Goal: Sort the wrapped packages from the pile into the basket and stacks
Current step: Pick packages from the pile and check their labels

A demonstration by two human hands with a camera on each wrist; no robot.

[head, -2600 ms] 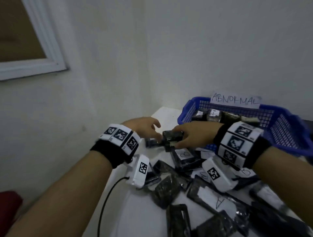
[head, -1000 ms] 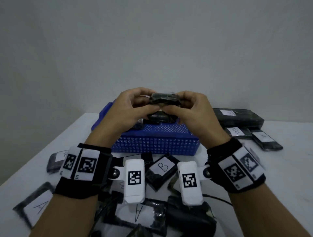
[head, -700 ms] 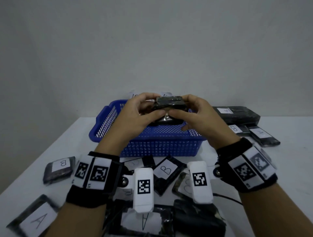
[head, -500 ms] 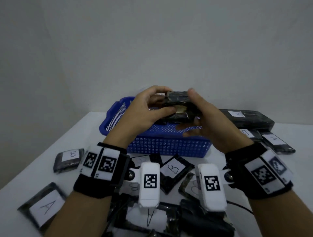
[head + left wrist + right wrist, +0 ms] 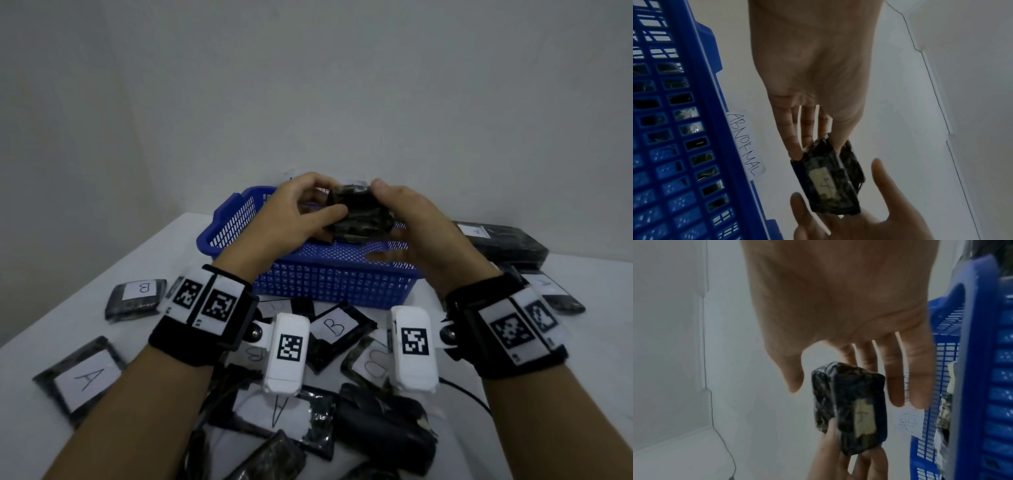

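A small dark wrapped package (image 5: 359, 214) is held above the blue basket (image 5: 335, 284). My left hand (image 5: 325, 202) pinches it between thumb and fingers. In the left wrist view the package (image 5: 828, 178) shows a pale label with unclear writing. My right hand (image 5: 390, 219) lies against its other side. In the right wrist view that hand's fingers (image 5: 898, 378) are straight behind the package (image 5: 849, 410) and the thumb stands apart from it. The basket holds several wrapped packages and carries a paper sign reading ABNORMAL (image 5: 745, 144).
Loose packages lie on the white table in front of the basket, some labelled B (image 5: 334, 325) and some A (image 5: 85, 377). A stack of long dark packages (image 5: 507, 240) stands at the back right. A thin cable (image 5: 469, 397) runs across the table.
Both hands lifted the package from the table to above the basket and turned it. My right fingers have straightened while the left hand keeps its pinch.
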